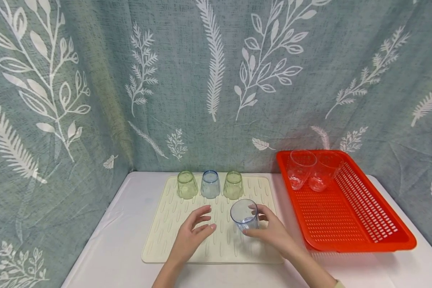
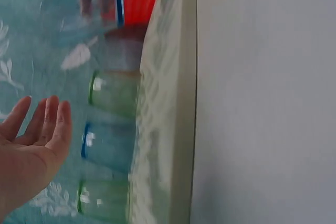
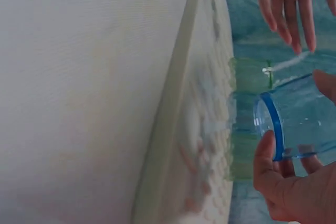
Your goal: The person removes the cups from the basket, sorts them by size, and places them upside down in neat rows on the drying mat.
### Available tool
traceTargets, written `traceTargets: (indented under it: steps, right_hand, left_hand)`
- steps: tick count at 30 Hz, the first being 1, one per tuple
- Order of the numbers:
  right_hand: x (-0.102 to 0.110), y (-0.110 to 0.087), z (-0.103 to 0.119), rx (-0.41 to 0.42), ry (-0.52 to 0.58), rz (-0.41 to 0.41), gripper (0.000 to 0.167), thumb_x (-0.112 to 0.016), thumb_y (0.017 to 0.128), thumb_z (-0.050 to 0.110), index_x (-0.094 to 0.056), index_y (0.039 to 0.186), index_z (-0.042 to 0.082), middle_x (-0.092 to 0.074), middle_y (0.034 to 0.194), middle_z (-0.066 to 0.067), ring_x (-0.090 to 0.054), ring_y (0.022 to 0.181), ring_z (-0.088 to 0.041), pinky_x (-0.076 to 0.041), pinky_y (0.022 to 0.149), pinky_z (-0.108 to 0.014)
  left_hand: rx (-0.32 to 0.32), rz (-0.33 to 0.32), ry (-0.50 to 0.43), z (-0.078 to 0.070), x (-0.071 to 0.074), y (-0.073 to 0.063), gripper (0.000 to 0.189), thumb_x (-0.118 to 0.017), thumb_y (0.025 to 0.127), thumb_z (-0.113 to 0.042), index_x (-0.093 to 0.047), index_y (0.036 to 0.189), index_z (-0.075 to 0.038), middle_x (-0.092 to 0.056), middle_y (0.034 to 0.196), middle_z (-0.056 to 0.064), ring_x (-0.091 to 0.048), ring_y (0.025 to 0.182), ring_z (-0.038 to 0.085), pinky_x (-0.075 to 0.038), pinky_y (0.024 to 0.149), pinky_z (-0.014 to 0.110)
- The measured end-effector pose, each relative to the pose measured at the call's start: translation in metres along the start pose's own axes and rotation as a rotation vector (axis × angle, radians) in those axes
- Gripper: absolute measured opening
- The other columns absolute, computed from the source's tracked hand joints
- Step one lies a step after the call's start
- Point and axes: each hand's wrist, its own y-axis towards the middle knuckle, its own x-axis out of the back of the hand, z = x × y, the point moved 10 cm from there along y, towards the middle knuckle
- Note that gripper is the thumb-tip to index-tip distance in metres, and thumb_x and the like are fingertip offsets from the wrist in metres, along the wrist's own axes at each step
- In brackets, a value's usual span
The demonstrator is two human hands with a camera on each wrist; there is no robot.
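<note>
My right hand [image 1: 270,232] holds a clear blue-tinted drinking glass [image 1: 244,218] between thumb and fingers. The glass is above the right half of a cream ribbed mat [image 1: 158,240], wide mouth up. In the right wrist view, its thick blue end [image 3: 273,124] faces the mat. My left hand [image 1: 192,234] hovers over the mat, left of the glass, with fingers loosely bent and nothing in them. Along the mat's back edge stand a green glass [image 1: 187,186], a blue glass [image 1: 210,186] and another green glass [image 1: 233,187], narrower ends up.
A red perforated plastic basket [image 1: 378,192] sits right of the mat on the white-covered table [image 1: 115,228]. Two clear glasses [image 1: 299,168] stand in its back left part. A green leaf-patterned cloth [image 1: 187,80] hangs behind and at the sides.
</note>
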Motion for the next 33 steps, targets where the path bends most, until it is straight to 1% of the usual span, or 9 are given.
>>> traceTargets:
  steps: [4, 9, 12, 15, 17, 20, 23, 29, 33]
  right_hand:
    - [-0.005, -0.001, 0.014, 0.087, -0.08, 0.013, 0.071, -0.091, 0.065, 0.019, -0.058, 0.128, 0.012, -0.059, 0.116, -0.005, -0.052, 0.102, -0.023, -0.051, 0.075, -0.033]
    - [-0.013, -0.005, 0.025, 0.198, -0.188, 0.032, 0.071, -0.092, 0.064, 0.02, -0.059, 0.126, 0.012, -0.057, 0.115, -0.003, -0.051, 0.099, -0.022, -0.052, 0.068, -0.026]
    - [-0.016, -0.008, 0.032, 0.262, -0.256, 0.03, 0.07, -0.092, 0.063, 0.021, -0.061, 0.125, 0.015, -0.057, 0.115, -0.003, -0.051, 0.1, -0.022, -0.051, 0.069, -0.026]
    - [-0.019, -0.011, 0.038, 0.311, -0.329, 0.017, 0.069, -0.093, 0.062, 0.021, -0.063, 0.124, 0.017, -0.056, 0.115, -0.002, -0.051, 0.105, -0.023, -0.05, 0.077, -0.032]
    - [-0.021, -0.013, 0.041, 0.329, -0.367, 0.013, 0.069, -0.093, 0.062, 0.021, -0.063, 0.124, 0.017, -0.056, 0.116, -0.001, -0.05, 0.108, -0.023, -0.049, 0.081, -0.037]
    - [-0.024, -0.015, 0.043, 0.358, -0.415, 0.017, 0.07, -0.092, 0.062, 0.022, -0.062, 0.126, 0.017, -0.054, 0.117, -0.001, -0.048, 0.108, -0.022, -0.047, 0.082, -0.04]
    - [-0.026, -0.018, 0.046, 0.381, -0.431, 0.025, 0.071, -0.092, 0.062, 0.021, -0.062, 0.127, 0.016, -0.053, 0.118, 0.0, -0.046, 0.107, -0.021, -0.046, 0.082, -0.039]
    - [-0.027, -0.021, 0.05, 0.408, -0.445, 0.032, 0.073, -0.092, 0.062, 0.02, -0.061, 0.128, 0.014, -0.053, 0.119, 0.0, -0.045, 0.108, -0.02, -0.046, 0.084, -0.039]
    - [-0.026, -0.021, 0.05, 0.41, -0.438, 0.029, 0.075, -0.091, 0.063, 0.021, -0.059, 0.13, 0.012, -0.053, 0.122, -0.001, -0.045, 0.111, -0.021, -0.046, 0.086, -0.041]
  left_hand:
    - [0.005, 0.034, -0.022, -0.004, -0.016, 0.001, 0.05, -0.072, 0.088, -0.013, -0.054, 0.135, -0.011, -0.054, 0.135, 0.01, -0.049, 0.121, 0.038, -0.049, 0.093, 0.031]
    - [0.041, 0.041, 0.018, 0.0, -0.025, 0.002, 0.056, -0.077, 0.084, -0.02, -0.054, 0.135, -0.015, -0.053, 0.136, 0.007, -0.05, 0.119, 0.031, -0.05, 0.091, 0.031]
    - [0.036, 0.053, 0.075, 0.0, -0.029, 0.003, 0.062, -0.079, 0.082, -0.024, -0.052, 0.137, -0.015, -0.051, 0.137, 0.009, -0.051, 0.118, 0.027, -0.051, 0.09, 0.034]
    - [0.006, 0.061, 0.117, -0.003, -0.033, 0.003, 0.065, -0.08, 0.081, -0.025, -0.051, 0.138, -0.013, -0.051, 0.138, 0.01, -0.052, 0.117, 0.027, -0.051, 0.089, 0.038]
    - [0.0, 0.068, 0.137, -0.003, -0.035, 0.003, 0.067, -0.081, 0.081, -0.027, -0.05, 0.139, -0.012, -0.05, 0.138, 0.009, -0.052, 0.116, 0.027, -0.052, 0.088, 0.038]
    - [0.003, 0.072, 0.156, -0.001, -0.037, 0.003, 0.068, -0.081, 0.08, -0.03, -0.05, 0.138, -0.013, -0.051, 0.137, 0.008, -0.052, 0.116, 0.028, -0.053, 0.085, 0.036]
    - [0.005, 0.071, 0.172, 0.001, -0.038, 0.003, 0.067, -0.081, 0.079, -0.033, -0.052, 0.137, -0.014, -0.052, 0.135, 0.009, -0.052, 0.115, 0.029, -0.053, 0.083, 0.033]
    - [-0.018, 0.054, 0.2, 0.001, -0.038, 0.004, 0.062, -0.082, 0.078, -0.034, -0.057, 0.131, -0.013, -0.057, 0.126, 0.012, -0.054, 0.113, 0.032, -0.054, 0.08, 0.031]
    - [-0.001, 0.039, 0.187, 0.003, -0.037, 0.005, 0.061, -0.083, 0.077, -0.033, -0.058, 0.13, -0.013, -0.058, 0.124, 0.012, -0.055, 0.112, 0.031, -0.054, 0.079, 0.031]
